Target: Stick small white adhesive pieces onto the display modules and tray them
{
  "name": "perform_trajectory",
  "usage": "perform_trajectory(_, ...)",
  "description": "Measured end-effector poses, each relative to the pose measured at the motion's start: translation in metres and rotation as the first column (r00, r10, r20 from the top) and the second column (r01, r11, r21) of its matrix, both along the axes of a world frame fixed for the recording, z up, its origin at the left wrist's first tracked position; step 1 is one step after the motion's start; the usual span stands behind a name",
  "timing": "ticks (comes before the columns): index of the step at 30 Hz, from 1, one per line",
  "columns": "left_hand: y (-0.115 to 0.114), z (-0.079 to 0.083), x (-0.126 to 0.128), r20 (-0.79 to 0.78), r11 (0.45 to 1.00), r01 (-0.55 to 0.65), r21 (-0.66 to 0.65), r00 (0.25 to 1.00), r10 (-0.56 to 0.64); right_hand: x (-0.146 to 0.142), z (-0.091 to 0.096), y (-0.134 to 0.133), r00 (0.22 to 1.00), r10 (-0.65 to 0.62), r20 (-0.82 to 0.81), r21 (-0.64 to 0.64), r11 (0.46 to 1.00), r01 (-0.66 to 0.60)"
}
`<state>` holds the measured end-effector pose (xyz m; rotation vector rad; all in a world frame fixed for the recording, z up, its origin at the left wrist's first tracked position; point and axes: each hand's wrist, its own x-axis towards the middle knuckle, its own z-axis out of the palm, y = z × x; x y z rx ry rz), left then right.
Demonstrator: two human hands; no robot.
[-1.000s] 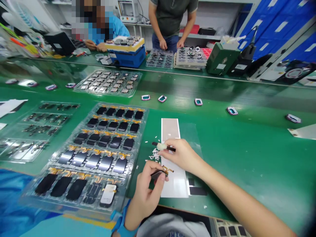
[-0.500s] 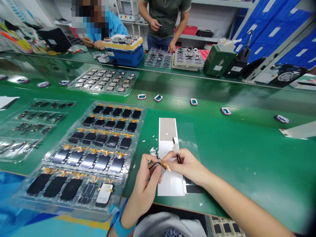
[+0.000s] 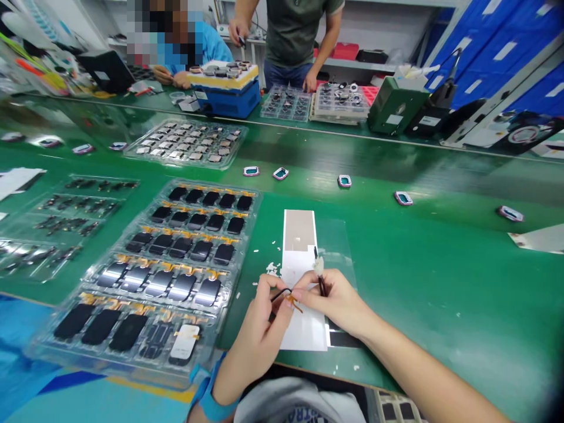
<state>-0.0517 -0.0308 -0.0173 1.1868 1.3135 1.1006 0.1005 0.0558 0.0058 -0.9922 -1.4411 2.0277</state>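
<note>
My left hand (image 3: 253, 335) is clamped on a small dark screen (image 3: 278, 301), pinching it by its edges so that it stands almost edge-on to me, just above a white sheet (image 3: 304, 329). A thin orange ribbon cable (image 3: 294, 304) sticks out from it toward my right hand. The screen seems light, stiff and fragile, and its glossy face could be slippery, so its edges look like the safest hold. The ribbon looks too soft and easily creased to take hold of.

My right hand (image 3: 330, 301) is closed around a thin dark stick (image 3: 322, 286) with a white fluffy tip (image 3: 318, 265), held upright like a pen. My forearms angle inward, and my fingers almost meet, though I cannot tell if they touch. A blue band (image 3: 210, 395) circles my left wrist, and a clear tray (image 3: 39, 346) of similar screens lies to my left.
</note>
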Motion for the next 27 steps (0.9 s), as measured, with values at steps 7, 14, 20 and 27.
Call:
perform_trajectory(7,0.004,0.000,0.002,0.180,0.999,0.034,-0.037,0.983,-0.027,-0.001,-0.002,-0.003,0.995,-0.097,0.040,0.119,0.989,0.091)
perform_trajectory(14,0.009,-0.003,0.004,0.174,0.999,0.036,-0.003,0.984,-0.035,0.000,-0.001,-0.005,0.992,-0.118,0.046,0.235,0.966,0.104)
perform_trajectory(20,0.011,-0.008,0.004,0.148,0.999,0.042,0.023,0.988,-0.045,0.001,-0.003,-0.002,0.994,-0.110,0.012,0.243,0.964,0.103)
perform_trajectory(27,0.015,-0.011,0.004,0.119,0.999,0.039,0.014,0.992,-0.041,-0.001,-0.007,0.002,0.996,-0.071,-0.046,0.140,0.987,0.077)
